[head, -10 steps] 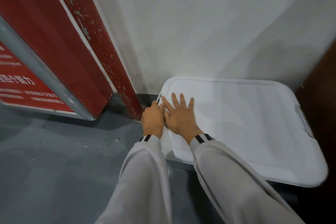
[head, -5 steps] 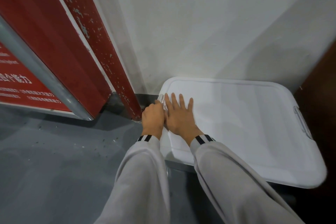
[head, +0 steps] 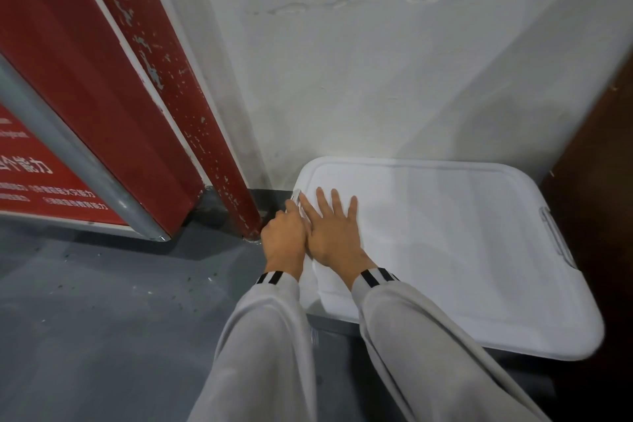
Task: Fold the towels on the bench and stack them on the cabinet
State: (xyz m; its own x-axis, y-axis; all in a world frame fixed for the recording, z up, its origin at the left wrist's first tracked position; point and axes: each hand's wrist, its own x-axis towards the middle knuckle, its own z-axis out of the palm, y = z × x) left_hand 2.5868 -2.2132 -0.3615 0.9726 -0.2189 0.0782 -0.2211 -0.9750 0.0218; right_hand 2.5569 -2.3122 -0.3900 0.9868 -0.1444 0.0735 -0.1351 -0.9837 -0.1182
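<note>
- The lid is smooth white plastic, a rounded rectangle with a grooved border. A clear latch sits at its left end.
- My left grip is curled on that latch. My right grip lies flat beside it, fingers spread on the lid.
- I cannot tell whether a towel covers the lid.
- The lid runs wide to my right.
- A rough white wall stands close behind. A chipped red door frame and grey floor are on the left.

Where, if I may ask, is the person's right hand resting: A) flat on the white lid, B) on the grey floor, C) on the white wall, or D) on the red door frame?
A: the right hand lies with fingers spread on the white lid, next to the left hand.
</note>
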